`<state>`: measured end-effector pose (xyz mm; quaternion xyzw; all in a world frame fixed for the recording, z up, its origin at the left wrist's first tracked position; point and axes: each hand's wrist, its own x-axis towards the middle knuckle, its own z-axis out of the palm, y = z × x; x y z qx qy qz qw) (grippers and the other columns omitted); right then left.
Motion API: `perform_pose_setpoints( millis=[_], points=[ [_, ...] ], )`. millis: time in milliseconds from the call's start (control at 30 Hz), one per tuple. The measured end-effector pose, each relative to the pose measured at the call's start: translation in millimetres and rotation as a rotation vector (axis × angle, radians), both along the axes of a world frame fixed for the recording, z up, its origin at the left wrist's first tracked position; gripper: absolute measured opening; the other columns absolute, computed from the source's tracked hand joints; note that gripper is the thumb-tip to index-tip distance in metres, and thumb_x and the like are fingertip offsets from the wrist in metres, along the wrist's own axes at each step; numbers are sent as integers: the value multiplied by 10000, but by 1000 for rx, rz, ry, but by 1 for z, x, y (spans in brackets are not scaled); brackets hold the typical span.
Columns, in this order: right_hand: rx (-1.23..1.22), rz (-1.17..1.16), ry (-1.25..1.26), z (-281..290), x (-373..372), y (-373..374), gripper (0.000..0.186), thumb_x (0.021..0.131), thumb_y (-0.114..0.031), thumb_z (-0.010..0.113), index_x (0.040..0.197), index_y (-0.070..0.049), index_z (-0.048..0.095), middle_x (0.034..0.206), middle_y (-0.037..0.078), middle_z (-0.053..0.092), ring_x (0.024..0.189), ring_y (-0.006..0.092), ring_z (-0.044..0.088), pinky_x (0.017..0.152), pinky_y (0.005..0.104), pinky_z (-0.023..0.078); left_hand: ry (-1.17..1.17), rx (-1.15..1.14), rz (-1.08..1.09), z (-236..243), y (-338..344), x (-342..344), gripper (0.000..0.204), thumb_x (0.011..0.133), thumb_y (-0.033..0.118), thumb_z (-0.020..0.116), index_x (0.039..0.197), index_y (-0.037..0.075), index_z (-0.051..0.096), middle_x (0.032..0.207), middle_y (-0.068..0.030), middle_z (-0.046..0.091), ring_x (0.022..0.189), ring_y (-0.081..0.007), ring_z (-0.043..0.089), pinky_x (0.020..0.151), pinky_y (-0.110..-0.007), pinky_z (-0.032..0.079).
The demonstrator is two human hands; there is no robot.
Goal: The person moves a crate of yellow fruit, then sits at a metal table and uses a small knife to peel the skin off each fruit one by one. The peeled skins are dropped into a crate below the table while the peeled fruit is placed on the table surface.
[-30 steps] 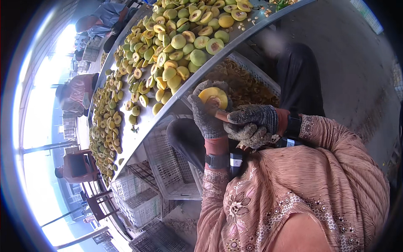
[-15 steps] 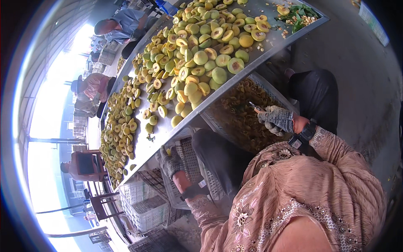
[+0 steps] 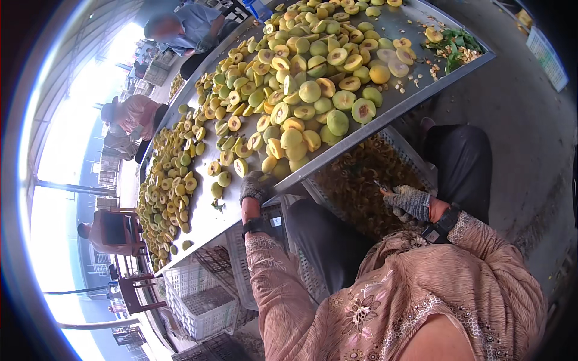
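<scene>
My left hand (image 3: 255,186), in a dark grey knit glove, reaches over the near edge of the metal table (image 3: 385,118). Its fingertips are beside whole and halved yellow-green stone fruits (image 3: 291,139) at the pile's near side; what they touch is hard to make out. My right hand (image 3: 409,203), gloved likewise, is closed around a small knife (image 3: 382,186) with a short metallic tip. It hovers over a crate (image 3: 409,155) of brownish-yellow curled scraps (image 3: 352,177) between my knees. Many halves on the table show brown hollows.
Green leaves (image 3: 457,45) and pale pits (image 3: 472,55) lie at the table's right corner. White plastic crates (image 3: 208,310) stand under the table on the left. Across the table, a person in blue (image 3: 189,27) and another in pink (image 3: 138,114) sit. A blue container (image 3: 257,9) is at the far edge.
My left hand has risen from below the table edge to the fruit on top. The right hand stays over the crate with the knife. The whole view has shifted slightly.
</scene>
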<state>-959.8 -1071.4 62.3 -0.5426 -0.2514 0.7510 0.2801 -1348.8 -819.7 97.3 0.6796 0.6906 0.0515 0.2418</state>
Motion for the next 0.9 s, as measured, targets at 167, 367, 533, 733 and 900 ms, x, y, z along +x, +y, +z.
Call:
perform_pose_setpoints(
  millis=[167, 367, 533, 733, 900],
  points=[
    [22, 94, -125, 35, -12, 8, 278, 915, -371, 641, 972, -108, 569, 664, -6, 546, 470, 85, 493, 421, 229, 401, -1641, 73, 332, 28, -54, -12, 514, 848, 455, 631, 1206, 89, 581, 1061, -134, 630, 795, -258, 625, 630, -382, 554],
    [288, 230, -128, 78, -43, 8, 339, 923, -392, 603, 972, -57, 592, 652, 20, 554, 534, 111, 512, 469, 282, 402, -1377, 451, 28, 39, -117, 57, 553, 884, 518, 547, 1222, 80, 535, 1178, -158, 603, 925, -267, 597, 751, -389, 527],
    [466, 277, -272, 98, -60, 5, 431, 920, -391, 608, 1078, 10, 612, 767, 81, 638, 686, 140, 591, 601, 309, 463, -2039, -47, 313, 40, -154, 95, 613, 910, 588, 521, 1230, 66, 536, 1215, -134, 587, 1074, -300, 567, 872, -441, 515],
    [524, 291, -277, 126, -69, 1, 427, 921, -370, 580, 1153, -12, 599, 911, 181, 672, 831, 289, 650, 738, 385, 492, -1869, 73, 400, 32, -177, 124, 545, 965, 549, 452, 1203, 67, 543, 1184, -118, 586, 1067, -267, 564, 900, -417, 501],
    [661, 265, -397, 129, -78, -2, 411, 928, -323, 550, 1199, -15, 575, 1051, 244, 658, 996, 371, 639, 854, 424, 482, -1485, 240, 320, 32, -197, 138, 485, 1008, 484, 392, 1161, 53, 552, 1090, -101, 607, 1017, -233, 576, 889, -378, 498]
  ],
)
